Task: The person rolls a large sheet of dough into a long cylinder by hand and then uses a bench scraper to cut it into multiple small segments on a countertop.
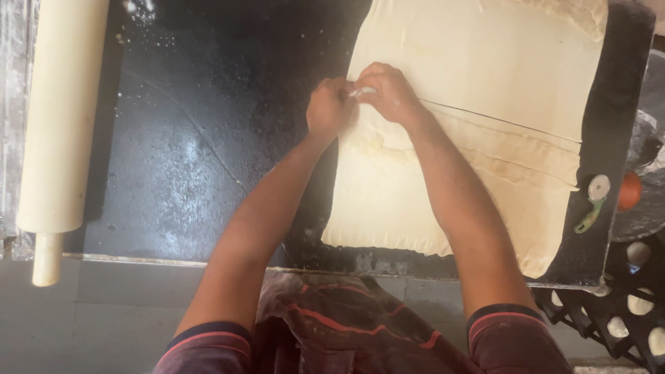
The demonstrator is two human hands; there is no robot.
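Head view: left hand (330, 107) and right hand (390, 90) pinch 1 strip of the dough sheet (471, 131) at its cut line, lifting it apart; rolling pin (61, 118) lies well aside.

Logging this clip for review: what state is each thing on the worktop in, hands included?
Dough sheet: rolled flat, folded in layers, cut line running across it.
Left hand: fingers pinching at the dough's left edge.
Right hand: pinching the same spot, touching the left hand.
Rolling pin: lying idle at far left.
Wheel cutter: lying unused beside the dough.
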